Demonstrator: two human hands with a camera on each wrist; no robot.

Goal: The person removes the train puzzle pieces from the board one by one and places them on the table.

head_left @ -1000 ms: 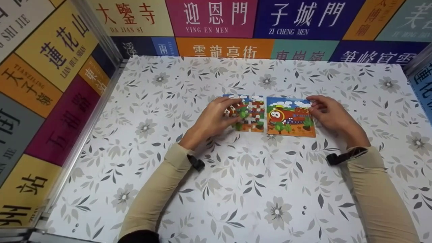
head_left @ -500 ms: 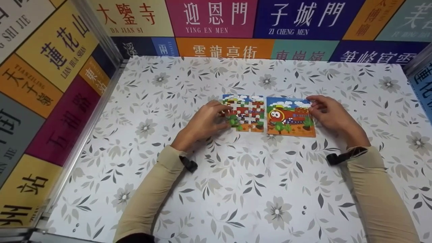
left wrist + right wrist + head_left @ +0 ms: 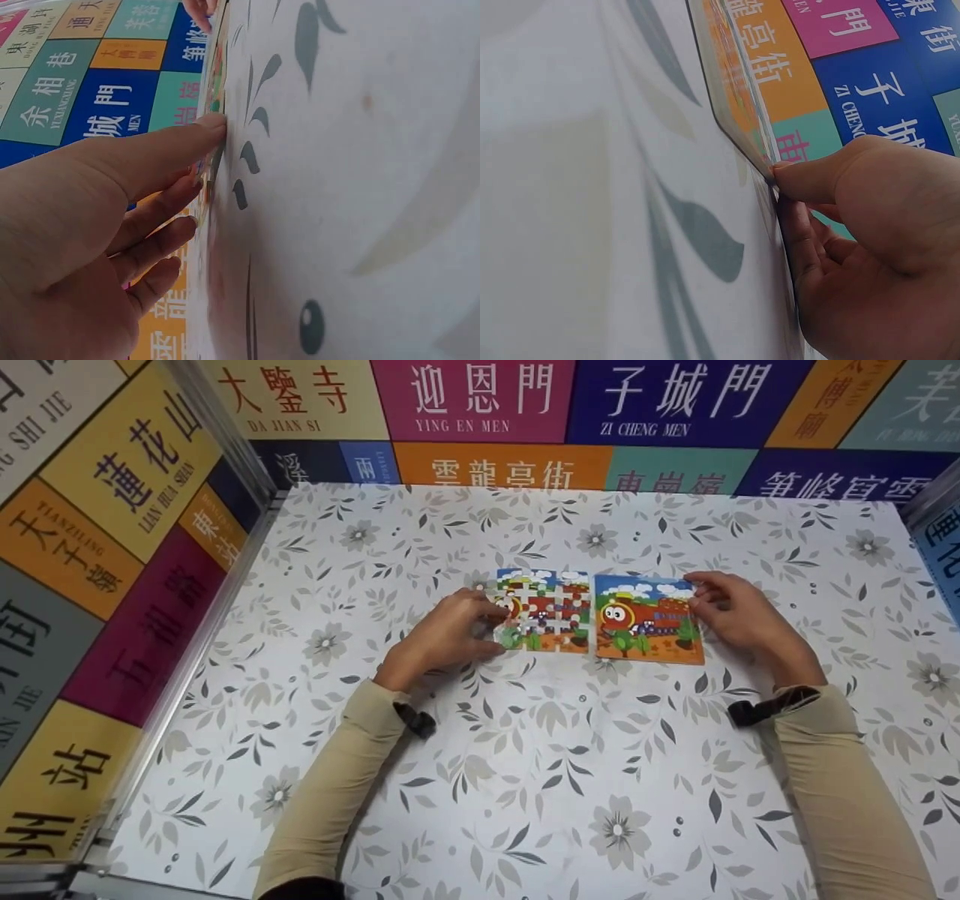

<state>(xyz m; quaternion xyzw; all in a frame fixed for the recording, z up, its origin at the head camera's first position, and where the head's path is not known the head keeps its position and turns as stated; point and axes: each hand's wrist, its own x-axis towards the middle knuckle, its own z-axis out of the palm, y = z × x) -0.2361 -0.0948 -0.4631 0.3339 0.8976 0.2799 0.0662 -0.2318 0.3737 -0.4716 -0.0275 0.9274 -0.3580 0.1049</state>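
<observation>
Separated jigsaw pieces (image 3: 536,607) lie in a rough square in the head view, with pale gaps between them and parts of a red train on them. My left hand (image 3: 452,630) is at their left edge, thumb and fingers spread apart; in the left wrist view its thumb (image 3: 214,126) reaches the edge of the pieces. Right beside them lies a square train picture board (image 3: 645,615), flat on the table. My right hand (image 3: 735,607) holds this board at its upper right edge; the right wrist view has the thumb (image 3: 802,176) and index finger meeting at the corner.
The table (image 3: 525,780) has a white cover with grey flowers and leaves. Colourful panels with Chinese lettering (image 3: 480,397) stand behind it, and more panels (image 3: 127,472) rise along the left side. Each wrist wears a black strap (image 3: 757,711).
My left hand has drawn back leftward from over the pieces to their left edge, uncovering more of them. My right hand stays at the board's corner.
</observation>
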